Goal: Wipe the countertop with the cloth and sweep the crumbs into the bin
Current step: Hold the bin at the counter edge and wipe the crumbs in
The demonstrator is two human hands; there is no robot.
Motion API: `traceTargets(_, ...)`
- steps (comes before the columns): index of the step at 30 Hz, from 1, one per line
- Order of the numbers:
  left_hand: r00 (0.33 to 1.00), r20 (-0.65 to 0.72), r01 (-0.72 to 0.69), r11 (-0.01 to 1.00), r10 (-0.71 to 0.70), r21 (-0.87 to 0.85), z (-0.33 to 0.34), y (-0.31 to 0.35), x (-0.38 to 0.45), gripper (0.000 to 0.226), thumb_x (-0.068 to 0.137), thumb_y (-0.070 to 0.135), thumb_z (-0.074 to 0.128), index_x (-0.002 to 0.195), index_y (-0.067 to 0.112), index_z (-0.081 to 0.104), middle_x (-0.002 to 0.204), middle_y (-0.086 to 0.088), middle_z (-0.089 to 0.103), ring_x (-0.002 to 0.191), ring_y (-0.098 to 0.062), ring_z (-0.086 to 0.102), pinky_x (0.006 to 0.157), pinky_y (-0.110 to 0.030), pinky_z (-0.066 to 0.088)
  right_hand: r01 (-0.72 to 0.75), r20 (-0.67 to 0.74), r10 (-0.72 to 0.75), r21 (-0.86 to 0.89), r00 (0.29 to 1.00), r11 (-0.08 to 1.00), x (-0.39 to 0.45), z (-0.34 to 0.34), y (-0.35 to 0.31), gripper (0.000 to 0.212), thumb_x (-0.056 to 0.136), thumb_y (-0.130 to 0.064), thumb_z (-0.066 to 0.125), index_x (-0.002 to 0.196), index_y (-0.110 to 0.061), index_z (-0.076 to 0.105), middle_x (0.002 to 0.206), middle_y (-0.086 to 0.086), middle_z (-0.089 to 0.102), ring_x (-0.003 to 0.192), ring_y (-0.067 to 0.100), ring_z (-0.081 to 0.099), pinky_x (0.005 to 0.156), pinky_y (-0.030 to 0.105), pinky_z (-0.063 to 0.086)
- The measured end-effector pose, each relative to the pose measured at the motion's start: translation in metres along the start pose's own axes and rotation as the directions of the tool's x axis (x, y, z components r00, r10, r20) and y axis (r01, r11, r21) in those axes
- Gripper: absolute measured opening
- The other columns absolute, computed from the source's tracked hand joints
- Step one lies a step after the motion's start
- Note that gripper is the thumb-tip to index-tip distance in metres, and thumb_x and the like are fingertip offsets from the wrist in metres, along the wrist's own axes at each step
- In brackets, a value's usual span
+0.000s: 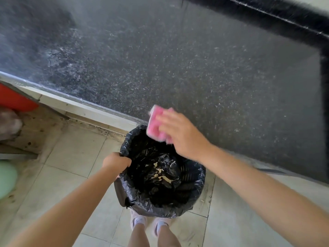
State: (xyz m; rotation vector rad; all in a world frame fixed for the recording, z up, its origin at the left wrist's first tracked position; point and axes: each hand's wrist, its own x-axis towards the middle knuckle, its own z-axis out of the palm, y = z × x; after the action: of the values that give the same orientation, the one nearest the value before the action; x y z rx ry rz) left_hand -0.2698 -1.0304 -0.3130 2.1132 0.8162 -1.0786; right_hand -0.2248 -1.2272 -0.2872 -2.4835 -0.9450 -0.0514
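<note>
Now, cloth (156, 123) at the worktop (178, 59) edge, over the bin (160, 198).
Right hand (181, 134) fingers, blurred, hold the cloth; left hand (116, 162) fingers grip the bin's rim.

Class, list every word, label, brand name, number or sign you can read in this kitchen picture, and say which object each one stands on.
None: no readable text appears anywhere in this view.
The pink cloth in the right hand is motion-blurred and shows no print.
The black bin bag, gripped by the left hand, is plain.
The speckled countertop and the red object at the left edge show no lettering.
</note>
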Motion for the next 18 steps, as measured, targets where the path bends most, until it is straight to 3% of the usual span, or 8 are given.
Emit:
traceTargets(4,0.999,-0.026,-0.021,1.000,0.021,0.003,-0.002,0.001,-0.005,0.029,0.080,0.001,0.053,0.059,0.010,0.036,0.058,-0.006,0.033,0.052,-0.020,0.031,0.048,-0.028,0.027,0.001,-0.199,-0.003,-0.008,0.980,1.000,-0.064,0.015,-0.032,0.043,0.099,-0.011,0.031,0.085,0.004,0.069,0.101,0.020,0.068,0.109,0.030,0.049,0.103,0.034,0.036)
traceTargets(8,0.999,-0.032,-0.020,0.999,0.021,0.031,0.008,0.006,-0.010,0.028,0.079,0.001,0.053,0.059,0.011,0.037,0.058,-0.006,0.034,0.052,-0.020,0.032,0.049,-0.027,0.027,-0.078,-0.174,0.082,0.033,0.981,0.996,-0.087,0.021,-0.037,0.042,0.099,-0.009,0.029,0.086,0.002,0.067,0.105,0.018,0.067,0.112,0.027,0.047,0.092,0.042,0.044)
traceTargets(11,0.999,-0.031,-0.026,0.999,0.026,0.020,0.019,0.012,-0.012,0.028,0.079,0.001,0.053,0.057,0.010,0.038,0.059,-0.008,0.036,0.053,-0.020,0.033,0.048,-0.027,0.029,-0.091,-0.375,0.106,0.056,0.921,0.994,-0.085,-0.023,-0.028,0.032,0.097,-0.006,0.032,0.092,0.003,0.063,0.115,0.015,0.059,0.114,0.030,0.046,0.106,0.036,0.036)
traceTargets(14,0.999,-0.026,-0.035,0.999,0.036,0.025,0.029,0.019,-0.014,0.031,0.081,0.000,0.052,0.057,0.010,0.036,0.059,-0.008,0.036,0.052,-0.020,0.034,0.048,-0.027,0.029,-0.363,-0.530,0.292,-0.033,0.796,0.931,-0.099,-0.081,0.018,0.035,0.089,0.005,0.032,0.096,0.009,0.065,0.119,0.017,0.056,0.117,0.031,0.044,0.110,0.023,0.025)
traceTargets(16,0.999,-0.029,-0.040,0.999,0.040,0.002,0.034,0.024,-0.015,0.029,0.080,-0.003,0.052,0.057,0.009,0.037,0.059,-0.008,0.036,0.052,-0.020,0.033,0.047,-0.027,0.028,-0.646,-0.575,0.539,0.022,0.616,0.763,-0.118,-0.116,0.056,0.040,0.079,0.011,0.032,0.104,0.008,0.063,0.123,0.021,0.055,0.123,0.034,0.043,0.106,0.017,0.023)
traceTargets(18,0.999,-0.031,-0.043,0.999,0.042,-0.014,0.038,0.029,-0.014,0.029,0.080,-0.003,0.052,0.057,0.008,0.038,0.059,-0.008,0.037,0.052,-0.020,0.034,0.047,-0.028,0.029,-0.832,-0.580,0.697,0.060,0.421,0.552,-0.138,-0.142,0.098,0.043,0.076,0.012,0.034,0.110,0.007,0.059,0.125,0.023,0.053,0.122,0.036,0.044,0.101,0.026,0.027)
